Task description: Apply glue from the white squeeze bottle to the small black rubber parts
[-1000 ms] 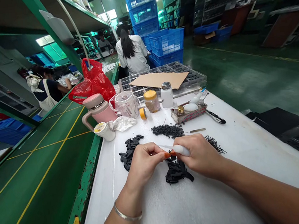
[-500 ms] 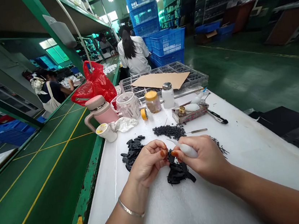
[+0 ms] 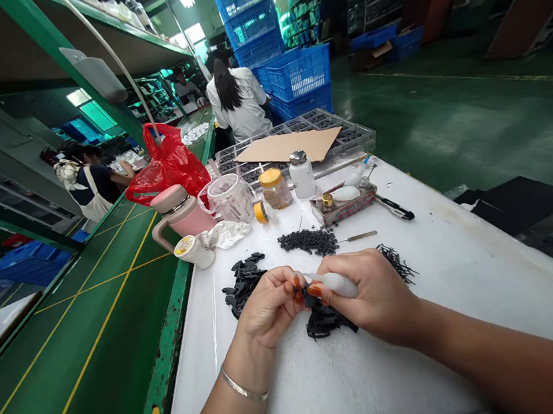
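Observation:
My left hand pinches a small black plastic part between thumb and fingers. In my right hand is a white squeeze bottle, its thin nozzle pointing left, close to my left fingertips. Whether the nozzle touches the part is hidden by the fingers. My right thumb and fingertips are also close against the part. Below the hands lies a pile of black parts. Another heap of black parts is left of my left hand. Small black rings lie beyond, and thin black pins lie to the right.
A narrow metal tool lies behind the right hand. Farther back stand a small box with bottles, a white pump bottle, a yellow-lidded jar, a pink flask and a red bag. A green conveyor runs left.
The squeeze bottle's nozzle has come down and closer to the left fingertips. My head view has shifted slightly, so the bench scene sits a little farther left. Both hands keep their hold.

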The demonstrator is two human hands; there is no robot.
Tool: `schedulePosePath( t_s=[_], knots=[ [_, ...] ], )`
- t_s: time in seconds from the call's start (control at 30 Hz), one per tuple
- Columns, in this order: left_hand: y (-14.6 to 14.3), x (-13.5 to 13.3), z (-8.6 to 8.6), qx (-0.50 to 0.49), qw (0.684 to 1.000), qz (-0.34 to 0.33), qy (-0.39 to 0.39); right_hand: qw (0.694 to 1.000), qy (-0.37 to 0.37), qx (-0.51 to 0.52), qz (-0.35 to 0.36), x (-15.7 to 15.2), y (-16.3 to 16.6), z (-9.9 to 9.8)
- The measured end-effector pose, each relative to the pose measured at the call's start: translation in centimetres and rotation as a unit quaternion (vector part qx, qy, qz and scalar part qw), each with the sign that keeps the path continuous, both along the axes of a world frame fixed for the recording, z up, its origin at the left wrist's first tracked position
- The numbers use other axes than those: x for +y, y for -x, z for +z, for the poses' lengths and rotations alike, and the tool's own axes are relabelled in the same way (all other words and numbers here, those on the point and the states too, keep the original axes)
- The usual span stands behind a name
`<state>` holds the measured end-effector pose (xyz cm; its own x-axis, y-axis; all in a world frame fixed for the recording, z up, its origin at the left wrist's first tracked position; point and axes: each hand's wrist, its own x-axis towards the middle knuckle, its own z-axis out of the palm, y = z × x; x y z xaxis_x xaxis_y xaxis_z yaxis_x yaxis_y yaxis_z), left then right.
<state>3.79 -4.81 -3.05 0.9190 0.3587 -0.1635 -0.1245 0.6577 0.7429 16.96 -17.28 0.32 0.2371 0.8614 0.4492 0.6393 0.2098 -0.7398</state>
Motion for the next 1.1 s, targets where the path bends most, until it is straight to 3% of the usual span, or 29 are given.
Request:
schedulePosePath(
  t_s=[0.23,0.6,0.83,1.1],
  knots=[
    [0.07,-0.14,0.30,0.009,1.000,0.018,-0.013,1.000,0.003,0.004,-0.002,-0.02,-0.05,0.15],
    [0.12,-0.31,0.39,-0.010,0.999,0.019,0.031,0.999,0.027,0.043,-0.003,-0.10,-0.08,0.28],
    [-0.14,-0.59,0.47,-0.009,1.000,0.024,-0.001,0.996,0.004,0.086,0.024,-0.08,0.12,0.43],
    [-0.34,-0.92,1.03,0.026,0.999,0.026,-0.021,0.997,0.016,0.069,0.027,0.00,0.06,0.44]
  ],
)
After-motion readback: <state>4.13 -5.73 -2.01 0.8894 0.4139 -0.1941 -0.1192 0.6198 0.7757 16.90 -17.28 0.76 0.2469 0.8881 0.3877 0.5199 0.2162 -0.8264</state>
